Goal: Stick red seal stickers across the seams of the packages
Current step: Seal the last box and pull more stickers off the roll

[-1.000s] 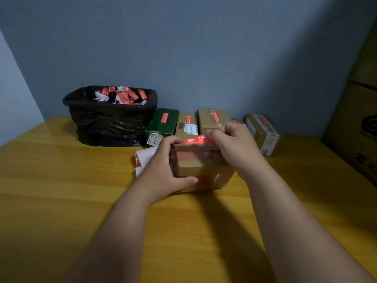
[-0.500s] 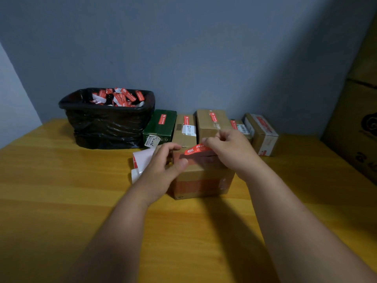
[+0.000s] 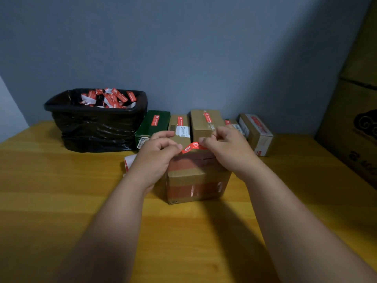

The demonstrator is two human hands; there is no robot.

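Head view: left hand [image 3: 157, 158] and right hand [image 3: 228, 152] pinch a sticker [image 3: 192, 147] above the box [image 3: 195, 176]; its top is mostly hidden.

A wooden table [image 3: 61, 201] carries a black-lined bin [image 3: 95, 127], a taped box [image 3: 195, 180] and sealed packages [image 3: 206, 123].

White print on the red sticker [image 3: 193, 147], the stickers on the boxes [image 3: 206, 123] behind and their white labels [image 3: 183, 131] is too small to read
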